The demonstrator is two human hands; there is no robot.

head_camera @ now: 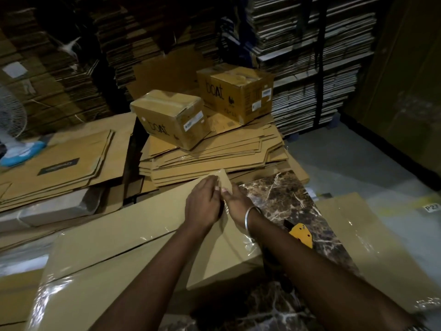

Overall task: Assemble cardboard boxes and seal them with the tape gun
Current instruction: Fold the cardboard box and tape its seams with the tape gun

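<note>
Nearest us, on the marble-patterned bench [281, 199], lies the box [143, 237] we are sealing, its long axis running from lower left up to the right, where both our hands meet at its far end. Clear tape glints along its near corners and down the centre seam. Our left hand [202, 206] lies flat with the fingers stretched out, pressing the top face just short of the far end. Our right hand [235, 201], with a bangle at the wrist, sits touching the left one and seems to press the tape over the edge there; its fingertips are partly hidden, so we cannot tell whether they pinch the tape or only smooth it.

Just beside our right forearm, on the bench, the yellow tape gun [301, 234] lies idle, much nearer the right hand than the left. We judge that the right hand would take it up for the next strip.

Beyond the hands lies a stack of flat cartons [214, 154], the supply for the next box, straight ahead of both hands. On it stand two made-up boxes [170, 118], and further back stand shelves of flattened cardboard [310, 56].
</note>
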